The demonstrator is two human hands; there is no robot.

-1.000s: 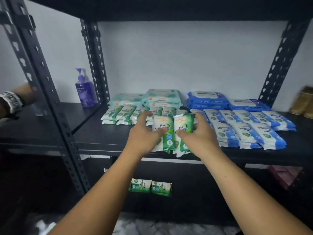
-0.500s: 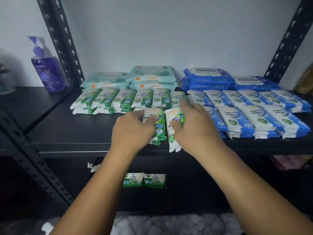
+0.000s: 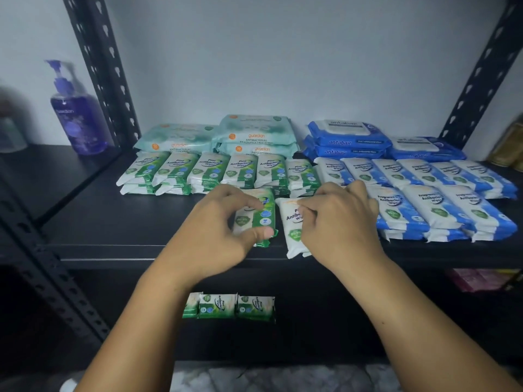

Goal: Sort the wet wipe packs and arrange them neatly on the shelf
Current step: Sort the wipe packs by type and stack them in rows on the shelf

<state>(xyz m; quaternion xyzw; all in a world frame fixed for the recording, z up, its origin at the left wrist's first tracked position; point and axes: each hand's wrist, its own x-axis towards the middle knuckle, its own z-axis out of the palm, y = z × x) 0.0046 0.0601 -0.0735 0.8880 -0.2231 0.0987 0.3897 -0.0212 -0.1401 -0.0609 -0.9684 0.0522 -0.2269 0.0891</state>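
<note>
The left hand [image 3: 223, 236] pinches a green pack [image 3: 261, 215]. The thumb is at its near end and a finger bends over its top. The hand hides the left side of it. It lies on the black shelf [image 3: 127, 222], near the front edge.

Just beside it, at 3 o'clock, lies a second pack [image 3: 291, 222], white and green. The right hand [image 3: 342, 222] grips it with fingers curled over its far end. Only the left part shows. A thin gap runs between the two.

At 12 o'clock from the hands is a row of green packs [image 3: 209, 168], stacked two high. The lower ones only peek out. Behind it lie big pale green packs [image 3: 254, 131]. At 2 o'clock sit blue packs [image 3: 424, 205] in two rows, with big blue packs [image 3: 348, 137] behind them. The right hand hides a corner of the nearest one.

At 10 o'clock, well apart and past a black post [image 3: 104, 80], stands a purple soap bottle [image 3: 76, 120]. It is blurry.

At 6 o'clock, one level down, are three small green packs [image 3: 235, 306]. The left arm covers part of the left one.

At 4 o'clock is a pink thing [image 3: 478, 278], too dark to make out. At the right edge is a gold thing [image 3: 509, 148], cut off.
</note>
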